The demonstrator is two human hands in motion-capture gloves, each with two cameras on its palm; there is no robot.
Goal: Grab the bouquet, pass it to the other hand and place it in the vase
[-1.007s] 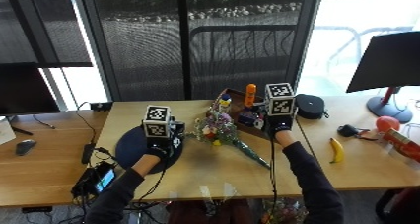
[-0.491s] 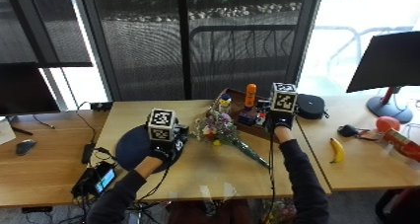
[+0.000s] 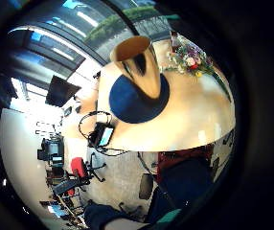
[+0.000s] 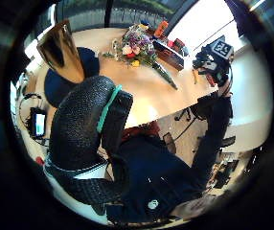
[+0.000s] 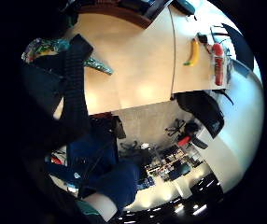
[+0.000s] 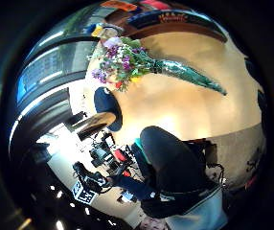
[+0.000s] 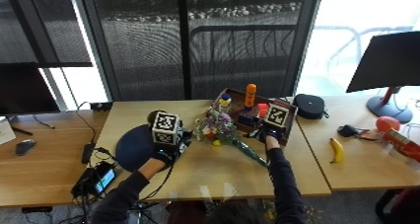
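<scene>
The bouquet (image 7: 220, 130) lay on the table (image 7: 197, 172) between both hands, held by neither. The left hand (image 7: 164, 152) hovered near the vase (image 3: 139, 64) on its dark blue mat (image 7: 131, 147); the right hand (image 7: 267, 133) hovered just beside the stems. Neither hand's finger state could be told.

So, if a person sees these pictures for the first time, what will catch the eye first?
Probably the bouquet, lying on the table between the two gloved hands, its flowers toward the window and its stem end toward the person's right. Next, the gold vase standing on a round dark blue mat by the left hand. The right hand is raised beside the bouquet, not holding it.
</scene>
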